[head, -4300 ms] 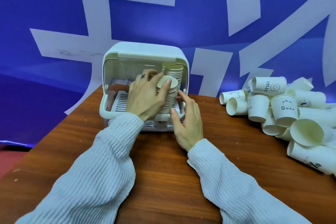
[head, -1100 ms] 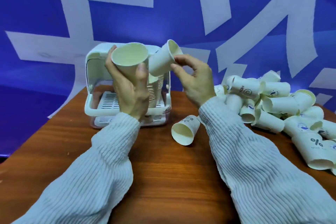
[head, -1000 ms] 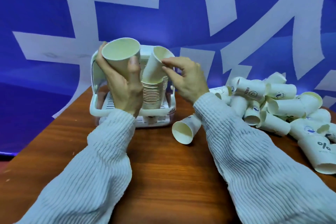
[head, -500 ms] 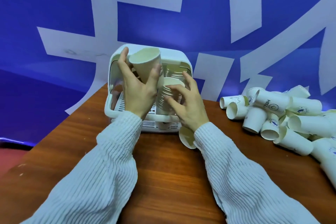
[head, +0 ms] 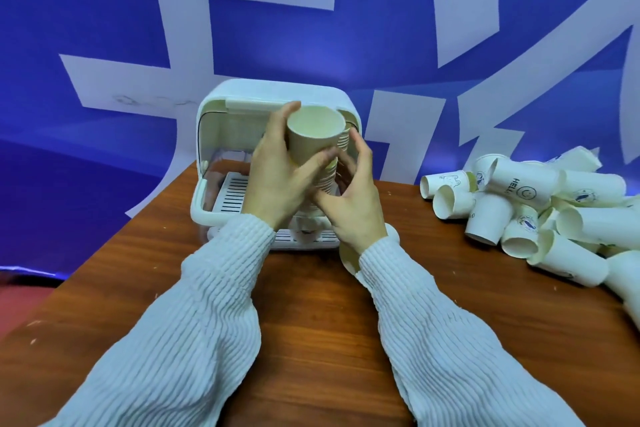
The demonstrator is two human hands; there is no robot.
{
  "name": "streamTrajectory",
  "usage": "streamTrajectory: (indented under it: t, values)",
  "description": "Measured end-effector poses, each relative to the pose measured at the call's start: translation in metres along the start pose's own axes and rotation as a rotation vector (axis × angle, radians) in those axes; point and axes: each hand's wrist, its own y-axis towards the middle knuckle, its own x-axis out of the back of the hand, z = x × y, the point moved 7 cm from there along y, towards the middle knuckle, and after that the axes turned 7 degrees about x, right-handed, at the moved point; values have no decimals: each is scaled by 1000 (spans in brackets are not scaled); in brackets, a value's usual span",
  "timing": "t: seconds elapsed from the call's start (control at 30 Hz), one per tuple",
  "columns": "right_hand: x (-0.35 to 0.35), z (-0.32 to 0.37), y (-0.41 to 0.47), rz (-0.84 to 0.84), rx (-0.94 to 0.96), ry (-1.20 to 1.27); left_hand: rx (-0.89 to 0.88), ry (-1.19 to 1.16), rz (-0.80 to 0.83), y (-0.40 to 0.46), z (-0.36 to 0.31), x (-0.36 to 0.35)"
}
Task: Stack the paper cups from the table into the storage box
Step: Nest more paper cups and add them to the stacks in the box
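1. Clasped in the left hand point(head: 277, 177) is a cup point(head: 313, 135), mouth toward the camera, thumb across its near side and fingers wrapped behind it.
2. This cup is held at the open front of the box point(head: 277, 163), above and just in front of a stack point(head: 329, 173) of nested cups standing inside.
3. Right hand point(head: 353, 204) is curled at the lower right side of the stack, its fingers bent inward; it seems to touch the stack, but the left hand hides most of the contact, so I cannot tell whether it really grips it.
4. Only the ribbed rims of the stack show, between the two hands.
5. White and rounded, the box stands on the far left part of the table point(head: 311, 322); its lid is raised and a slotted tray point(head: 233, 196) forms its floor.
6. Another cup point(head: 348, 256) lies on its side on the table just in front of the box's right corner, partly hidden under the right wrist.
7. Well off to the right lies a pile point(head: 540, 215) of loose cups, tumbled on their sides, some printed with small marks and the word HELLO.
8. Both arms wear ribbed pale sleeves point(head: 194, 340).
9. Behind the table hangs a blue backdrop point(head: 104, 45) with broad white shapes.
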Motion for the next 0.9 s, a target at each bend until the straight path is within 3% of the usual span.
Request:
streamTrajectory:
  t: [0.1,0.33,0.53,0.63,0.77,0.83,0.9]
  values:
    - [0,-1,1,1,10,-4,-20,282,25,-5,9,-11]
    - [7,8,-2,170,13,-94,54,343,-48,-6,21,2]
    - [51,-5,-20,274,-60,-576,28,245,32,-4,20,-4]
    - [67,-23,-39,394,-179,-639,26,113,-59,-10,16,-4]
    - [72,-36,-59,553,-219,-637,-193,104,-301,-29,-14,9]
    - [77,-45,-59,484,-220,-571,-346,104,-272,-44,-29,1]
    - [85,-49,-58,298,-282,-340,-460,107,-136,-60,-39,-20]
